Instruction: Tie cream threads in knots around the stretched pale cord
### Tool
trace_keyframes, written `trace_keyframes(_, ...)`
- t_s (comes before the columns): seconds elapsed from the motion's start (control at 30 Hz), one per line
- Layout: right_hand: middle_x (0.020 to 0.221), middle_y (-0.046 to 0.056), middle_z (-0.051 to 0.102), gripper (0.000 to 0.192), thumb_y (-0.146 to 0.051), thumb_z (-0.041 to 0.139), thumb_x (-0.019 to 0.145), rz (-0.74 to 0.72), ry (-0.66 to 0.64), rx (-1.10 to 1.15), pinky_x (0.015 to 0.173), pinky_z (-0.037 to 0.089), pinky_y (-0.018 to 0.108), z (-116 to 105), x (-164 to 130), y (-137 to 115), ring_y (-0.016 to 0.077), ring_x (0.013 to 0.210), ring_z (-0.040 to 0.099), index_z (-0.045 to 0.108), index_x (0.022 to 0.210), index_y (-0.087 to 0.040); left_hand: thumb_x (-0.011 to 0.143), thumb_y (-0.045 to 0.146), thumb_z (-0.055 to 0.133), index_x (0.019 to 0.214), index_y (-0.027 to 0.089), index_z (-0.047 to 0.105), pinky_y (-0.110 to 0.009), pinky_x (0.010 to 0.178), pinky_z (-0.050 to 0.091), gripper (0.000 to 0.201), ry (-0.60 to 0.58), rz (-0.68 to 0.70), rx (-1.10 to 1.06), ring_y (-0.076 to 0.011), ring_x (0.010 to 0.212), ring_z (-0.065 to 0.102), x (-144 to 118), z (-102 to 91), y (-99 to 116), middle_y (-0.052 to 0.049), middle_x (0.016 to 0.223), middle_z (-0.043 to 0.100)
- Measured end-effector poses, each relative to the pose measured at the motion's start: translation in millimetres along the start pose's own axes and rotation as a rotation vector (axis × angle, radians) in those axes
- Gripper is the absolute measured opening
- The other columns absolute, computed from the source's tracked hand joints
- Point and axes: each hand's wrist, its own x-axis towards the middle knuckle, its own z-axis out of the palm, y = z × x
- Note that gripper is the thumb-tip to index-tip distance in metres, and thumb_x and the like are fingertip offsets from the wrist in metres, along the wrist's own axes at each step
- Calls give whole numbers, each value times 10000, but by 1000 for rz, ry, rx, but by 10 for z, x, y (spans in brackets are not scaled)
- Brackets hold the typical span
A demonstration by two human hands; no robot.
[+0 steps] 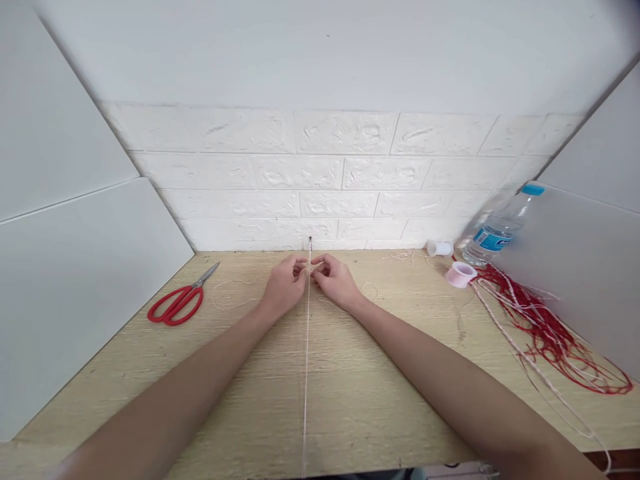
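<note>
— Along the table [350,400], what do you see?
— I see a pale cord [306,373] running straight from the near edge toward the wall. Farther up it, my left hand [285,283] and right hand [336,280] pinch it from both sides.

Scissors [179,301], bottle [497,230] (lying), spools [461,273]

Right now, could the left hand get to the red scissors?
Probably yes. The red scissors lie flat on the table, left of the left hand, with only bare wood between. But its fingers pinch the stretched cord.
</note>
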Motion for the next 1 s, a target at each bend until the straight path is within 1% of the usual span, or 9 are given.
trace_keyframes(0.17, 694, -25, 617, 253, -153, 491, 772, -54, 39, -94, 592, 437, 234, 9, -26, -25, 120, 614, 571, 574, 1008, -196, 866, 247, 503, 907, 178, 648, -326, 769, 489, 166, 33, 85, 153, -172, 808, 602, 1, 2, -14, -44, 869, 654)
trace_keyframes(0.33, 683, -29, 604, 278, -145, 478, 773, -81, 57, -152, 574, 411, 233, 21, -30, -18, 125, 602, 555, 580, 1025, -205, 885, 235, 483, 868, 186, 667, -311, 735, 461, 191, 53, 143, 206, -168, 789, 581, 1, -1, -24, -34, 809, 623)
trace_keyframes(0.57, 657, -20, 604, 254, -135, 473, 767, -33, 124, -225, 570, 400, 239, 0, -29, -47, 134, 594, 552, 601, 980, -187, 874, 224, 501, 818, 165, 645, -307, 729, 451, 166, 107, 130, 261, -170, 768, 568, 18, -13, -61, -37, 778, 608)
trace_keyframes(0.67, 678, -7, 621, 218, -144, 488, 778, -45, 106, -248, 584, 400, 239, 10, -26, -45, 134, 614, 555, 627, 943, -182, 877, 235, 503, 859, 165, 647, -303, 743, 454, 161, 109, 124, 245, -166, 789, 569, 16, -13, -66, -38, 817, 614)
trace_keyframes(0.77, 715, 17, 641, 162, -182, 496, 818, -96, 83, -293, 612, 400, 245, 27, -20, -39, 136, 645, 550, 656, 844, -176, 882, 268, 509, 901, 172, 654, -303, 759, 456, 175, 84, 123, 227, -165, 811, 568, 10, -7, -59, -41, 860, 614)
trace_keyframes(0.87, 722, 32, 645, 182, -194, 491, 846, -128, 88, -335, 636, 396, 248, 35, -13, -40, 137, 659, 542, 658, 779, -169, 891, 286, 498, 855, 176, 653, -309, 746, 450, 194, 59, 130, 252, -170, 799, 557, 8, -3, -53, -42, 826, 597)
trace_keyframes(1.0, 705, 33, 636, 176, -189, 493, 851, -116, 110, -355, 629, 384, 245, 28, -9, -43, 135, 643, 530, 641, 758, -164, 897, 274, 479, 778, 175, 623, -310, 720, 434, 212, 64, 145, 291, -174, 772, 537, 11, -10, -52, -39, 774, 573)
